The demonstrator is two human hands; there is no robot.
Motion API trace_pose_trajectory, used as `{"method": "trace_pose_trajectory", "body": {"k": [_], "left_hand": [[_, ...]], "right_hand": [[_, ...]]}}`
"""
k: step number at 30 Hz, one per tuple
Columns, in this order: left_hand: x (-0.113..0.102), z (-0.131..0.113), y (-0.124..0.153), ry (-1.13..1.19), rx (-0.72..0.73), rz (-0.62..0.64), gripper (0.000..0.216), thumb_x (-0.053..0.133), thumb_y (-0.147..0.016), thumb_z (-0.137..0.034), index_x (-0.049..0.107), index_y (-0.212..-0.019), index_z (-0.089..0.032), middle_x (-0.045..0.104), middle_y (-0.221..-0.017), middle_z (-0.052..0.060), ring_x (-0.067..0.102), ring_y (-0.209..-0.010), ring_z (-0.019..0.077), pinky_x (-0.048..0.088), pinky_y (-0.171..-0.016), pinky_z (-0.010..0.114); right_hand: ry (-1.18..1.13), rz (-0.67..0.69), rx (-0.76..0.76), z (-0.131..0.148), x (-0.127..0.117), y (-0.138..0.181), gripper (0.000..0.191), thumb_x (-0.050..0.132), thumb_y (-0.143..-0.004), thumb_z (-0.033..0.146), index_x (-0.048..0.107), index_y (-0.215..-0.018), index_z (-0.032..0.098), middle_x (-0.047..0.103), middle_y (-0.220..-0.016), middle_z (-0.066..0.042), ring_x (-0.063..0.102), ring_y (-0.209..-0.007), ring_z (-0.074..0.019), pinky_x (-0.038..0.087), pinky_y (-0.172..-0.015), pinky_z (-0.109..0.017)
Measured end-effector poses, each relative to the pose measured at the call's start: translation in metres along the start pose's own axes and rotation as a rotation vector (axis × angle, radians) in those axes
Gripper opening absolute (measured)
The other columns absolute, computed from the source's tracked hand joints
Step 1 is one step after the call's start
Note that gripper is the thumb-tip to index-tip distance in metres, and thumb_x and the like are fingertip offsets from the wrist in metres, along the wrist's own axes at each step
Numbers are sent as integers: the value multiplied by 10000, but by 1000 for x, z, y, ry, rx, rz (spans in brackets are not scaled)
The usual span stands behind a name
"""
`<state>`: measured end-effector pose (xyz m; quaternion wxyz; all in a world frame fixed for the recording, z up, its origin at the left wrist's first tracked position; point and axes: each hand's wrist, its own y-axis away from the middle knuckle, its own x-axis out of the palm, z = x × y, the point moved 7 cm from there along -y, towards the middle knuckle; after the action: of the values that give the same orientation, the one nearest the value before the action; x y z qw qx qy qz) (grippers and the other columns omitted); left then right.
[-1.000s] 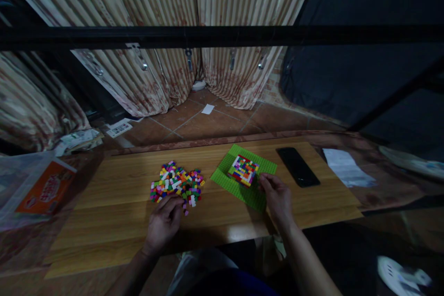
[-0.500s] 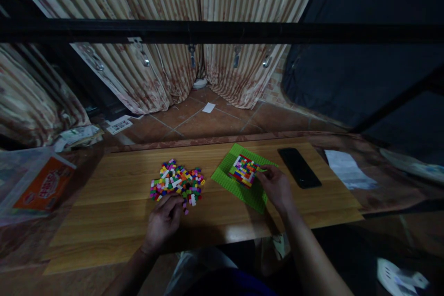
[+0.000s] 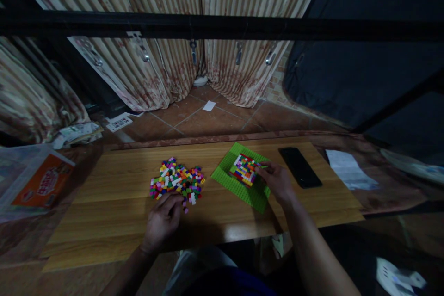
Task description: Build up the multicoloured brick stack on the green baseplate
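Note:
A green baseplate (image 3: 227,176) lies on the wooden table (image 3: 114,194) with a block of many-coloured small bricks (image 3: 244,168) built on it. My right hand (image 3: 278,181) rests on the plate's right part, fingers pinched against the right edge of the built block. A pile of loose coloured bricks (image 3: 176,181) lies to the left. My left hand (image 3: 162,221) sits at the pile's near edge, fingers curled with the tips among the bricks; whether it holds one I cannot make out.
A black phone (image 3: 299,167) lies right of the baseplate, and a white paper (image 3: 343,169) beyond it. An orange packet in a plastic bag (image 3: 41,187) is at the far left. A dark bar crosses the view above; curtains hang behind the table.
My right hand has moved up from the plate's near right edge to the right side of the built block. My left hand has stayed at the pile.

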<state>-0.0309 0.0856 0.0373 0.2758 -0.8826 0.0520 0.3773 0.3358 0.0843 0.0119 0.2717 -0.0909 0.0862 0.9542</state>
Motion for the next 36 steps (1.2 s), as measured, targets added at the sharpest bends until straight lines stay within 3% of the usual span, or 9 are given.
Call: {"method": "trace_pose_trajectory", "body": {"k": [6,14,19,23,25,28,36], "left_hand": [[1,0,1,2,-2,0,164,499,-887,-253,657,-854,-221,694,-860,27,671,-813,151,547,-744,249],[-1,-2,0,6,8,-12,197,484,-895,-273,663,-828,-225,703,-855,32,676,-802,157,547,-708,248],[-3,-5,-1,7,-4,-5,206,488,-900,-289,670,-831,-221,705,-853,37,674,-767,158,543,-688,251],[-4,-7,-1,18,16,9,212,492,-901,-295,674,-819,-222,706,-836,35,680,-775,162,552,-688,251],[-3,-5,-1,6,18,13,221,495,-903,-310,678,-815,-222,710,-842,40,687,-786,168,558,-681,254],[-3,0,0,-11,16,2,223,496,-906,-326,689,-840,-235,719,-854,37,696,-776,170,568,-672,256],[1,20,5,-57,51,-38,200,521,-889,-347,704,-861,-272,740,-914,26,713,-798,182,577,-689,262]], "right_hand": [[-93,44,62,-2,5,4,509,803,-538,510,644,-876,165,602,-548,41,518,-441,-115,409,-416,-237],[-33,51,-18,-1,8,11,564,737,-623,591,643,-959,148,618,-570,19,541,-467,-138,424,-448,-256],[3,-125,-135,2,-9,26,579,592,-779,634,626,-1073,136,663,-685,-33,596,-574,-181,468,-539,-297],[340,-211,-324,3,-5,62,445,544,-869,509,639,-1112,149,690,-970,-130,655,-868,-267,521,-761,-403],[508,-163,-435,-2,8,80,373,552,-880,419,651,-1136,166,660,-1123,-158,614,-1058,-308,487,-905,-473],[692,-136,-509,-15,23,95,338,566,-872,301,651,-1182,196,615,-1251,-159,564,-1155,-338,448,-969,-534],[678,-34,-531,-13,21,70,398,610,-831,186,656,-1224,230,600,-1328,-115,543,-1240,-292,442,-1052,-458]]}}
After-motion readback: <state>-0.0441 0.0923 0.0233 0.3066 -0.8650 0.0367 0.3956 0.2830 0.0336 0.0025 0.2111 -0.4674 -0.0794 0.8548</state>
